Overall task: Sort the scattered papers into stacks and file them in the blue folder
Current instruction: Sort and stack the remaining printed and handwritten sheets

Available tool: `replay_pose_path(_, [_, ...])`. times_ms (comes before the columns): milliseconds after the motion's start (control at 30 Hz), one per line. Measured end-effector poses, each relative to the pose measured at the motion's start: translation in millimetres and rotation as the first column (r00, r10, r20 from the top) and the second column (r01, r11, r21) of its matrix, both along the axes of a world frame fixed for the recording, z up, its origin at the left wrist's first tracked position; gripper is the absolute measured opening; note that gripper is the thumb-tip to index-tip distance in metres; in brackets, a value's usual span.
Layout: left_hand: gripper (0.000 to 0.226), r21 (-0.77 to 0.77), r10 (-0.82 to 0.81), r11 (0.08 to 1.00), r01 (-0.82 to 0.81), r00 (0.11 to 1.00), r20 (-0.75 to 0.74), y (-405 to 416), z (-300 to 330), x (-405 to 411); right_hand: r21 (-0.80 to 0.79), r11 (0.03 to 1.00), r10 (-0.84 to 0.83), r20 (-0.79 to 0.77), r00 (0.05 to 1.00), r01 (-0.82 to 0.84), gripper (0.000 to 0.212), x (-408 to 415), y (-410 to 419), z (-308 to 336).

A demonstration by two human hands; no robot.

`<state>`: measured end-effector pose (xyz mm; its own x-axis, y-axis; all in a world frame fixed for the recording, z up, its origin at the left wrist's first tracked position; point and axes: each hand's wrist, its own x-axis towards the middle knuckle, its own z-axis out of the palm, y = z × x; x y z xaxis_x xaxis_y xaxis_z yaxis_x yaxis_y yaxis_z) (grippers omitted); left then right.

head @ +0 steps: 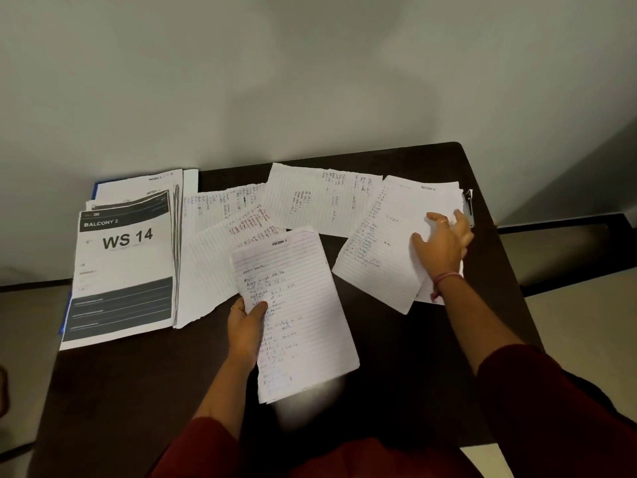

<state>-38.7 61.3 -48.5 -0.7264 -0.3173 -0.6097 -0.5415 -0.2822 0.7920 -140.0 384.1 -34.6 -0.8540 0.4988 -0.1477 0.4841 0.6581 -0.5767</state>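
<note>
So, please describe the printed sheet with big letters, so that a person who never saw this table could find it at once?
Start at the dark table and go to its far left corner, where a pile of printed pages lies on the blue folder. The top page is the one. Unlike the lined handwritten sheets beside it, it has black bands and reads "BALCONY 2" and "WS 14".
</note>
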Motion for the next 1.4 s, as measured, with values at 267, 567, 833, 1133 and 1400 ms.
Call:
replay_pose_path(267, [0.021,-0.085,0.114,0.990,-0.112,0.993,0.018,-64.9,2.1,33.7,0.257,0.915,0.318,0.019,0.948,-0.312,0.050,24.5,-113.2,-15.6])
replay_pose_path(567, [0.030,-0.081,0.188,0.979,-0.187,0.982,0.005,-126.1,4.1,50.2,-0.188,0.880,0.450,0.038,0.892,-0.436,0.054,15.8,-206.9,-18.9])
replay_pose_path(833, [0.027,-0.080,0.148,0.986,-0.145,0.988,0.030,-160.7,-0.1,54.0,0.010,0.934,0.348,0.211,0.913,-0.358,0.069,-2.2,-251.5,-20.3])
replay_pose_path(1133, [0.025,-0.109,0.088,0.991,-0.083,0.995,0.042,-183.3,-2.3,53.6,-0.375,0.908,0.229,0.076,0.970,-0.185,0.018,-3.6,-246.6,-23.4])
replay_pose_path(1400, [0.022,-0.132,0.064,0.989,-0.059,0.997,0.033,-190.0,-5.2,52.2,-0.782,0.549,-0.481,-0.006,0.877,0.295,0.019,15.4,-194.2,-7.8])
